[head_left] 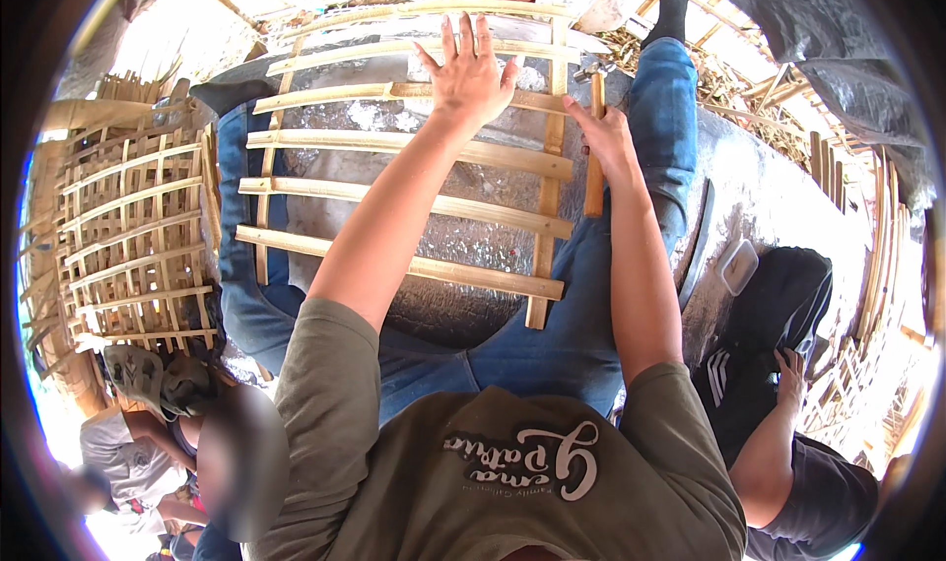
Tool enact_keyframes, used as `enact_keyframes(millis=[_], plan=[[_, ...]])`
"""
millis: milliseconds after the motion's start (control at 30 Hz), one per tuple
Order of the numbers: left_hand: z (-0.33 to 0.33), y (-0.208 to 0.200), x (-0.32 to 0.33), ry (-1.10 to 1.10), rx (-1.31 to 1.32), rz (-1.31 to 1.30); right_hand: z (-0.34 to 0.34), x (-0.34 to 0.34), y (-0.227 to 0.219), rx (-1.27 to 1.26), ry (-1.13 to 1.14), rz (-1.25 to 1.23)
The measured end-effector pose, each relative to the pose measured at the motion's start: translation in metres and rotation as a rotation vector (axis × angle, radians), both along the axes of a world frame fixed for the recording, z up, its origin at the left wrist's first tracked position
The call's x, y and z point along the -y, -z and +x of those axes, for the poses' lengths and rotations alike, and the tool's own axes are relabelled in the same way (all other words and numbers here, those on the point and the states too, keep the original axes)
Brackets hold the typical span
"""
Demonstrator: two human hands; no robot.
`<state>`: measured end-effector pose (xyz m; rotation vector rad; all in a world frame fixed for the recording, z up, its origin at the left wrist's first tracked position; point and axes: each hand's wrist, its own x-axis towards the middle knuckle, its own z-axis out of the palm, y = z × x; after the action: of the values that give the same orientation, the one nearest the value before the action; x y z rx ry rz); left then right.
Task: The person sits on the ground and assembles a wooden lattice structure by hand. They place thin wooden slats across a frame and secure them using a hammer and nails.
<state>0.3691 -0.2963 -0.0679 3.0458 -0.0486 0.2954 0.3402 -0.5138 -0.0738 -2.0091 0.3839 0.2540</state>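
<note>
A frame of pale bamboo slats [424, 201] lies between my outstretched legs, its several crosspieces fixed over two long strips. My left hand [468, 76] is spread with its palm down on the upper slats, fingers pointing away from me. At the frame's right strip, my right hand [603, 139] is closed around the wooden handle of a hammer [595, 192]. The hammer's metal head is at the far end, beside the right ends of the upper slats. Whether a nail is under my hands, I cannot tell.
Under the frame is a worn grey floor [443, 310]. A woven bamboo panel [138, 236] stands at left, near several seated people. On the right sits a person in black trousers [764, 334], beside a clear plastic container [737, 267] and a dark curved strip [698, 241]. Bamboo scraps lie beyond.
</note>
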Motion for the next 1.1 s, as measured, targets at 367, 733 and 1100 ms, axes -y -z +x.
enact_keyframes(millis=[367, 733, 1100], plan=[[0.000, 0.012, -0.002, -0.050, -0.137, 0.050, 0.001, 0.002, 0.005, 0.003, -0.023, -0.032], [-0.035, -0.041, -0.037, 0.074, -0.102, -0.528, -0.003, 0.002, 0.005, 0.036, 0.024, -0.004], [-0.162, -0.073, -0.154, -0.090, 0.312, -0.729, 0.008, 0.012, 0.024, 0.102, 0.016, 0.142]])
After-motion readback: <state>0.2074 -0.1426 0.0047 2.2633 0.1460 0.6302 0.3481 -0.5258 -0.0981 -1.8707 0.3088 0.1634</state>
